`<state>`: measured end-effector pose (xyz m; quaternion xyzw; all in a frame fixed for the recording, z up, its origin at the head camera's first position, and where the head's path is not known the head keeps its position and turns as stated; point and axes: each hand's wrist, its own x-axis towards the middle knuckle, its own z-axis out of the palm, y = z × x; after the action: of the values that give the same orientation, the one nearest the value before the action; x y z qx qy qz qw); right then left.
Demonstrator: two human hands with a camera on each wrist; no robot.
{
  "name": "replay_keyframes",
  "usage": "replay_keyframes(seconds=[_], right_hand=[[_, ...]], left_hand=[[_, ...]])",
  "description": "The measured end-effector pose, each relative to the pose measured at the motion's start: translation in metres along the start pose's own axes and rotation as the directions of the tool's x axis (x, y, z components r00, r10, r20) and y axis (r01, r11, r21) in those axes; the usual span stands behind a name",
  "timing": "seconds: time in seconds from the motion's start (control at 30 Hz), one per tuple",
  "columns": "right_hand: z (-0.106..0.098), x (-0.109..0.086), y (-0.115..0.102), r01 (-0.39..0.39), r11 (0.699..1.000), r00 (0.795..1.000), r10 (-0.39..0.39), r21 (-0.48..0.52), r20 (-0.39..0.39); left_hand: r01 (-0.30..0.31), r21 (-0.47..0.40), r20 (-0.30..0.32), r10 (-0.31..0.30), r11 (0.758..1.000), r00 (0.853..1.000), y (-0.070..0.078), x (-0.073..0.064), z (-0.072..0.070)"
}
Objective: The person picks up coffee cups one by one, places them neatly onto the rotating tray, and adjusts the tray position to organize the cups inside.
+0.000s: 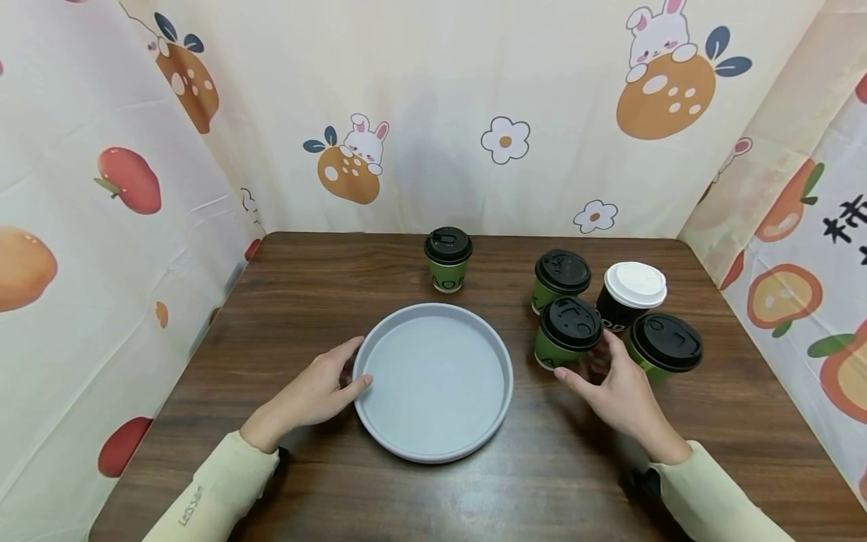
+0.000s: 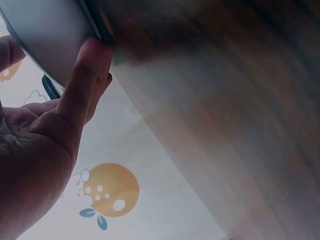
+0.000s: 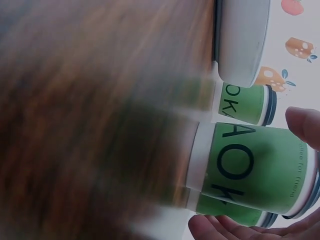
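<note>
Looks like cup-grabbing | left hand (image 1: 314, 388) pinches grey tray (image 1: 433, 376) by its edge | right hand (image 1: 619, 395) has fingers spread wide around front green cup (image 1: 557, 352), on bench (image 1: 305, 301) right of tray | next, maybe: squeeze softly, lift straight

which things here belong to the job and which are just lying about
Probably in the job:
round pale grey tray, pinched by the left grip
black-lidded green cup at the right grip

Seemingly just lying about:
lone black-lidded green cup behind the tray
two matching cups on the right
white-lidded black cup near them
</note>
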<state>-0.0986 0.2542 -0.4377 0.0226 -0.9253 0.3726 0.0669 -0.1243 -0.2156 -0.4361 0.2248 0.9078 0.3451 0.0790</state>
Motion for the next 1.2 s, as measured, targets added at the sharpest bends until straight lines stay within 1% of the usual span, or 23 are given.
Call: replay_keyframes(seconds=[0.2,0.53,0.7,0.87,1.03,1.2], right_hand=[[0.003,0.006,0.003,-0.032,0.999,0.999,0.031,0.035,0.021],[0.009,0.014,0.001,-0.015,0.998,1.000,0.015,0.069,0.010],[0.011,0.018,0.000,-0.043,0.995,0.999,0.042,0.094,0.012],[0.014,0.020,0.001,-0.068,0.992,0.998,0.067,0.102,0.012],[0.014,0.023,0.001,-0.059,0.994,0.998,0.060,0.092,-0.003],[0.015,0.024,0.001,-0.039,0.996,0.999,0.041,0.086,-0.021]], left_hand=[[-0.006,-0.010,-0.002,0.006,1.000,1.000,-0.001,0.000,0.001],[-0.017,-0.013,0.000,0.017,1.000,1.000,-0.001,0.001,0.001],[-0.020,-0.018,-0.002,0.020,1.000,1.000,0.001,0.001,0.000],[-0.009,-0.025,0.006,0.009,1.000,1.000,0.001,0.001,0.000],[-0.007,-0.033,0.008,0.007,0.999,1.000,0.001,0.001,0.000],[-0.018,-0.036,0.001,0.018,0.999,1.000,0.000,0.001,0.001]])
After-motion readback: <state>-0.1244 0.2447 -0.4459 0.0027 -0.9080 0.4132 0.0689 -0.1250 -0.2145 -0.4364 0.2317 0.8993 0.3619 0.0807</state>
